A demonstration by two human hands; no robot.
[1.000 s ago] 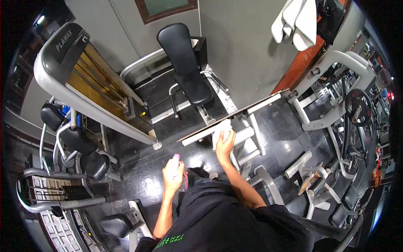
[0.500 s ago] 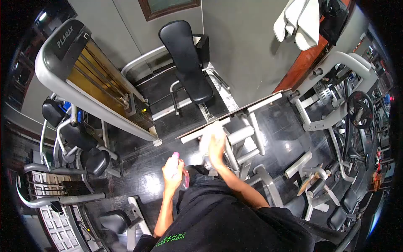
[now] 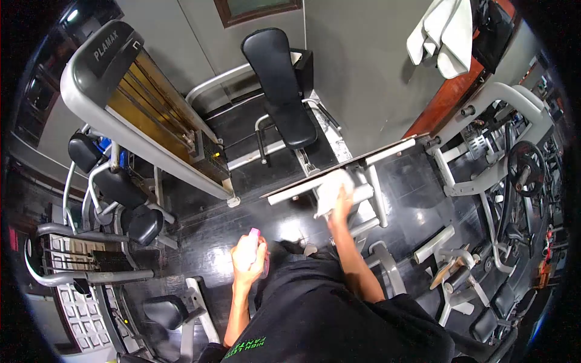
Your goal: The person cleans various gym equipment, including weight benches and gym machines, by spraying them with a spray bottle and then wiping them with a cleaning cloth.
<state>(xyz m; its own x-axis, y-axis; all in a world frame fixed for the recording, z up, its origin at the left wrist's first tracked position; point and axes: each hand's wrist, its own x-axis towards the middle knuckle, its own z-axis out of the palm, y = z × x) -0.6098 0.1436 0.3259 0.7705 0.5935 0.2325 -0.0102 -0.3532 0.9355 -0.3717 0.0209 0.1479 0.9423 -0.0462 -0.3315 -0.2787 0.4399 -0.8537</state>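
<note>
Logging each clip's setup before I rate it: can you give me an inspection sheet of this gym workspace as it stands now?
Surface: glossy black floor, with light reflections on it.
Job's things: spray bottle with a pink top; white cloth pressed on a grey machine bar.
Clutter: white towel hung high on the right.
Hands: left hand closed round the spray bottle; right hand on the cloth, grip unclear.
Cables: thin lines inside the PLAMAX weight stack; rods or cables, cannot tell.
Surroundings: black padded seat; weight plate on a machine at right.
</note>
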